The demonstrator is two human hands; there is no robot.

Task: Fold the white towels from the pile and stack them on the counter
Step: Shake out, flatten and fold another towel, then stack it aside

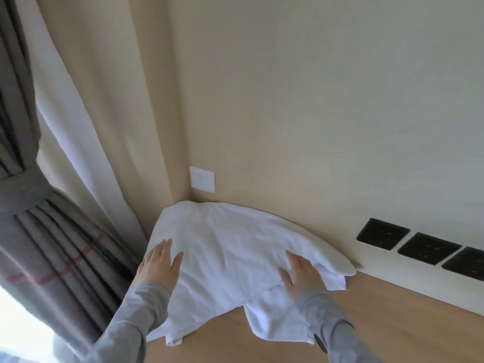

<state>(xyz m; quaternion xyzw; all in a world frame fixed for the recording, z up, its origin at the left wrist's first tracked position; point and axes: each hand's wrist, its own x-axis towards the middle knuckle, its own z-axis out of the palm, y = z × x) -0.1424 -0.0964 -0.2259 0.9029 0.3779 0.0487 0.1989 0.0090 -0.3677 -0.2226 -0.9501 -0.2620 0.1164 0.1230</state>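
A white towel [227, 247] lies spread across the corner of the light wooden counter [379, 315], reaching the wall at the back. Its front edge is uneven, with loose flaps hanging toward me. My left hand [158, 264] rests flat on the towel's left part, fingers straight and together. My right hand [301, 273] presses flat on the right part, near a crumpled fold at the towel's right end. Both arms wear grey sleeves. No towel pile or folded stack shows in this view.
A beige wall rises right behind the counter, with a white switch plate [202, 179] above the corner and three black sockets [429, 248] low at the right. Grey curtains [47, 231] tied with a band hang at the left. Bare counter extends to the right.
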